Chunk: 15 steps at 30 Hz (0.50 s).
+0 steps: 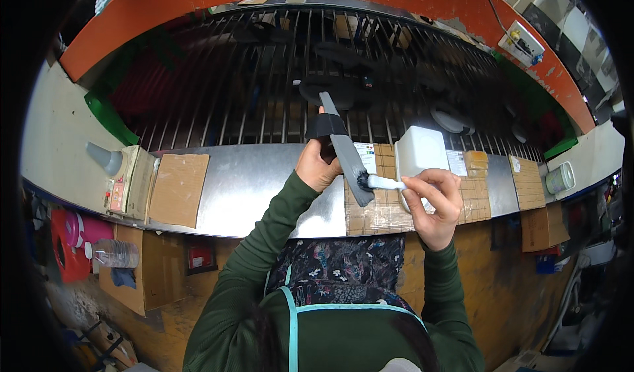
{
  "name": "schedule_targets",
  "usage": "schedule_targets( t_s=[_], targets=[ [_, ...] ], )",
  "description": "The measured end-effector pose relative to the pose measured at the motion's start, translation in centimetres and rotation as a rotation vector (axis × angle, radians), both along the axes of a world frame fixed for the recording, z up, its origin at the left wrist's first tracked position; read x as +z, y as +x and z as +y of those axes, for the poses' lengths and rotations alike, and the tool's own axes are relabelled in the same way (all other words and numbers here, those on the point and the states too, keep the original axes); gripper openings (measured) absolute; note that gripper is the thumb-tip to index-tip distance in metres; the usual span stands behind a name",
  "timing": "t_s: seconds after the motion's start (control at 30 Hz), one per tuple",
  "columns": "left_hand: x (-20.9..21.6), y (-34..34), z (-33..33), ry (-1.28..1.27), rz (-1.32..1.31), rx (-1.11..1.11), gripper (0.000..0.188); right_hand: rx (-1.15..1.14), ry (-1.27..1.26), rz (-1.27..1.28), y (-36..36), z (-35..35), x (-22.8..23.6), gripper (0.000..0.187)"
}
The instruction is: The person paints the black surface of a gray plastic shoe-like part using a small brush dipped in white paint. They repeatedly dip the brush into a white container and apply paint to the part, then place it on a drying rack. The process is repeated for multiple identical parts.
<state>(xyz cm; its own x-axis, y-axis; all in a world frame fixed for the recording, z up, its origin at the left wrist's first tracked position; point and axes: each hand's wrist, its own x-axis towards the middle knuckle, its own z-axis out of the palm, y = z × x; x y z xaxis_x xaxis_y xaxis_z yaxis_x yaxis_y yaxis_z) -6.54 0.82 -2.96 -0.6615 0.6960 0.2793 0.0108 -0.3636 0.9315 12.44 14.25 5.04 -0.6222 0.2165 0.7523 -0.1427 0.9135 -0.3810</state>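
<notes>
My left hand [318, 164] grips a slipper [347, 154] with a flat grey sole and a black strap, held on edge and tilted above the metal ledge. Its fingers are partly hidden behind the strap. In my right hand [436, 203], a small brush [383, 182] with a white handle is pinched between thumb and fingers. Its dark bristles touch the sole near the lower end. Just behind the brush stands a white plastic container [421, 149], partly covered by my right hand at its lower part.
Beyond the metal ledge [264, 174] lies a rack of metal rods [290, 55] with dark and grey footwear pieces [451, 118] on it. Cardboard [380, 210] covers part of the ledge. A box [135, 180] stands left, a white-green tub [560, 178] right, and a plastic bottle [115, 254] lower left.
</notes>
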Motion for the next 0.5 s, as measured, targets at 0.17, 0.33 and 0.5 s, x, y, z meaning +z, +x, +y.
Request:
schedule_targets(
  t_s=[0.17,0.33,0.5],
  targets=[
    [-1.3,-0.2,1.0,0.024,-0.015,0.027,0.113,0.024,0.033,0.014,-0.2,0.2,0.7,0.027],
    [-3.1,-0.6,1.6,0.070,-0.206,-0.107,0.086,0.033,0.056,0.026,-0.8,0.2,1.3,0.028],
    [-2.8,0.1,0.8,0.138,-0.457,-0.404,0.057,0.057,0.078,0.039,-1.4,0.2,1.8,0.028]
  ],
)
